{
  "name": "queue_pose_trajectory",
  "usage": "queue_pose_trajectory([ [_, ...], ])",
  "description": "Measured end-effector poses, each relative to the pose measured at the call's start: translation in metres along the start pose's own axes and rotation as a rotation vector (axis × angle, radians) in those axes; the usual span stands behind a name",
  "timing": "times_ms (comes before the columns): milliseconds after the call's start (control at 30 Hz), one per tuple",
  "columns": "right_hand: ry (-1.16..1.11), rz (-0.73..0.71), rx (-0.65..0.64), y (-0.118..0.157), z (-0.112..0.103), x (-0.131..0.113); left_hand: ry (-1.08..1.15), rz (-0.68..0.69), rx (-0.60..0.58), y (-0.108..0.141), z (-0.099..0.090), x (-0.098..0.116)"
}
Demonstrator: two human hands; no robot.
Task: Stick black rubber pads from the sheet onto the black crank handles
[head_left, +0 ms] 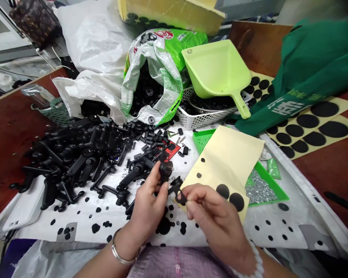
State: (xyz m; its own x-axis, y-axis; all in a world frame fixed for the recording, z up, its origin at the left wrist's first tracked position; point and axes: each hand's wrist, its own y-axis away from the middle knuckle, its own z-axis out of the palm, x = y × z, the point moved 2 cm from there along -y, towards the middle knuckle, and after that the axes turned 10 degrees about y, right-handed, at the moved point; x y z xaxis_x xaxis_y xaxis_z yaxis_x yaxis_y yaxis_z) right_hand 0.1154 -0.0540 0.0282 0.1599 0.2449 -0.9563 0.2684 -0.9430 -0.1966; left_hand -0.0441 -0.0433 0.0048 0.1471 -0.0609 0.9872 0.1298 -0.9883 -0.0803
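My left hand [149, 206] is closed around a black plastic part with a round end [166, 169], held upright between thumb and fingers. Close beside it, my right hand [216, 214] pinches a small black adhesive pad [179, 196] that looks bent and has an opening in it. Under the right hand lies a cream backing sheet [220, 154] bearing a few black round pads [237, 201]. Behind the left hand, black arm-like plastic parts [133, 173] lie on the white table cover.
A large heap of black arms [72, 150] fills the left. Behind stand an open green-white bag [174, 46], a white basket [197, 119] and a light green dustpan [217, 71]. A green tray [274, 189] holds metal screws. Sticker sheets [310, 127] and a green cloth bag [313, 73] lie right.
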Motion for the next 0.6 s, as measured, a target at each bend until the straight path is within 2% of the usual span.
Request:
queue_pose_trajectory([
  [100, -0.212, 0.152, -0.059, -0.006, -0.009, 0.004, 0.486, -0.226, -0.004, -0.006, -0.006, 0.009],
  [200, -0.331, 0.236, -0.131, -0.011, -0.008, 0.008, 0.692, -0.301, -0.062, -0.006, -0.007, 0.02],
  [333, -0.352, 0.323, -0.184, -0.012, 0.0, 0.012, 0.715, -0.351, -0.153, -0.001, -0.001, 0.022],
  [467, -0.252, 0.358, -0.135, -0.012, 0.005, 0.021, 0.633, -0.331, -0.118, 0.0, 0.005, 0.017],
  [533, -0.058, 0.26, -0.03, -0.013, 0.004, 0.024, 0.59, -0.307, -0.069, -0.001, 0.007, 0.015],
  [600, 0.165, 0.103, 0.087, -0.012, 0.004, 0.026, 0.57, -0.291, -0.03, -0.001, 0.009, 0.013],
])
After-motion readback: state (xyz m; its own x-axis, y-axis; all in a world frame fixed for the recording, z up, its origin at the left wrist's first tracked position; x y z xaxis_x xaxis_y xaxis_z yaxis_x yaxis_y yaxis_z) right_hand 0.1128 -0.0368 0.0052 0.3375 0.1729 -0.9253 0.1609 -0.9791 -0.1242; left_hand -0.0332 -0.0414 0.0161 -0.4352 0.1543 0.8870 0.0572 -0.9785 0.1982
